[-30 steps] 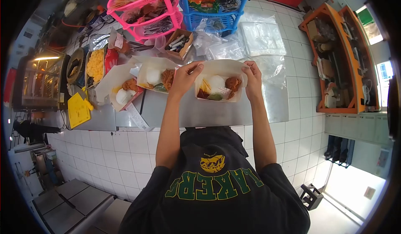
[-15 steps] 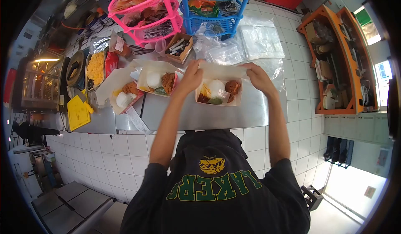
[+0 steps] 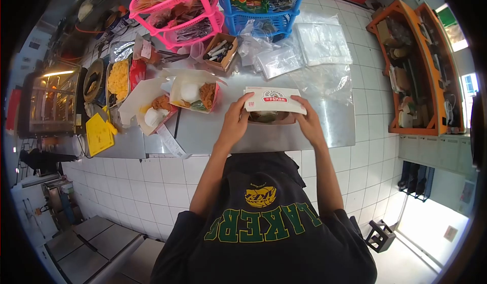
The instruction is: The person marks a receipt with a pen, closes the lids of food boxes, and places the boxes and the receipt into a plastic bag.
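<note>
On the grey metal desk (image 3: 198, 132), a white rectangular paper box (image 3: 274, 99) lies right of two open white paper food boxes (image 3: 193, 76). Far behind, a tiered pink plastic rack (image 3: 198, 21) stands left of a tiered blue plastic rack (image 3: 263, 17).

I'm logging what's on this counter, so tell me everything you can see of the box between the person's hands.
The box looks like white card. Its lid is folded over, printed with a dark logo and a red patch reading PAMAN. The lid is not fully down: a gap along the near side shows food, too shaded to make out. The box sits on the metal table, with the left hand at its left end and the right hand at its right.
</note>
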`<action>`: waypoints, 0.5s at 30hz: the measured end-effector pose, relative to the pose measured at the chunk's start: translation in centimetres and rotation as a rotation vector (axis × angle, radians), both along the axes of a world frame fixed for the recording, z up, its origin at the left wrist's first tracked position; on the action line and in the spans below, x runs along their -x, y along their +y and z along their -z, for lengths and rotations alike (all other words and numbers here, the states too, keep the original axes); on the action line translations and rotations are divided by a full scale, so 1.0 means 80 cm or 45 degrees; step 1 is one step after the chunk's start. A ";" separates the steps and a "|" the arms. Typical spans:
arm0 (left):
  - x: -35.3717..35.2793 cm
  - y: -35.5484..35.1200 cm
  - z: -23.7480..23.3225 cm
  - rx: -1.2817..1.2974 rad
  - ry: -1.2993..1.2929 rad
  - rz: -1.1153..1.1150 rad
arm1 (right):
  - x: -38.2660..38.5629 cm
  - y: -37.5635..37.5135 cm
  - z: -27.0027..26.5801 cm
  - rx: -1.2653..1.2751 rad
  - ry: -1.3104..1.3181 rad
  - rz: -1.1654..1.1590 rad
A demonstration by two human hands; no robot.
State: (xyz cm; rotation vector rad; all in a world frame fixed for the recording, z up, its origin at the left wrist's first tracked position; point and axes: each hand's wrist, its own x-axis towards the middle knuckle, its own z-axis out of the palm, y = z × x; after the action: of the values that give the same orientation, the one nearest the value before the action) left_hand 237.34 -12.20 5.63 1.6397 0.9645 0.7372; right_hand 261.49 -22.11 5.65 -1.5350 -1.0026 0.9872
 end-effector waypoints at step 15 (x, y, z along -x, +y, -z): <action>0.017 -0.017 0.022 -0.036 -0.039 0.109 | -0.051 -0.012 -0.018 0.239 0.296 -0.395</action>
State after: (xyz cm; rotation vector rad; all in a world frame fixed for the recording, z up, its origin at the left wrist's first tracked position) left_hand 235.97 -13.57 3.88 1.6791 0.8604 0.7185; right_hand 265.55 -23.04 7.12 -1.3975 -1.0217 1.4779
